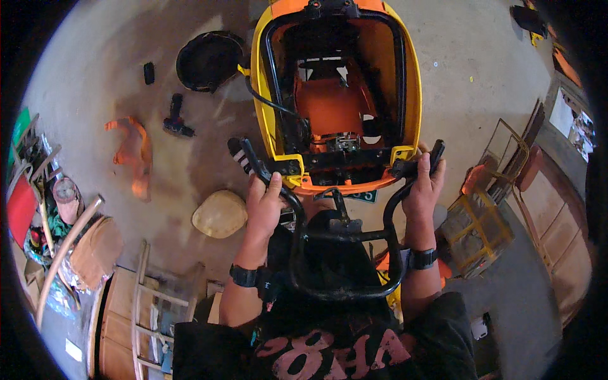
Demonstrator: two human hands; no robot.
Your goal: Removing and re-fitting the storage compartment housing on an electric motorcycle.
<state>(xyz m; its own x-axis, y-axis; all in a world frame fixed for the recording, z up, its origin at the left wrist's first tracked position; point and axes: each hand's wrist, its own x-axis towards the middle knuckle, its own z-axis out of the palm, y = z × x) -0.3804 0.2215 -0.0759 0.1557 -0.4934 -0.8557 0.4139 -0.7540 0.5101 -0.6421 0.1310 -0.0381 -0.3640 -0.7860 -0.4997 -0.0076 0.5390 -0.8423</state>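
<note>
A black tubular metal rack (345, 294) is tilted up in front of me, its rounded loop towards my body and its two arms pointing away. My left hand (265, 199) is closed round its left arm, thumb on top. My right hand (423, 190) grips the right arm the same way. Just beyond lies the near end of a yellow and orange scooter body (413, 82), its black-rimmed opening showing an orange inside and a small metal latch (345, 144). The arms flank this end beside its yellow brackets; whether they touch it I cannot tell.
On the floor at left are a power drill (176, 117), a black rounded basin-like thing (209, 60), an orange panel (136, 155) and a round tan stool top (220, 214). A yellow-taped box (475, 231) stands at right. A wooden ladder-like frame (145, 310) is at lower left.
</note>
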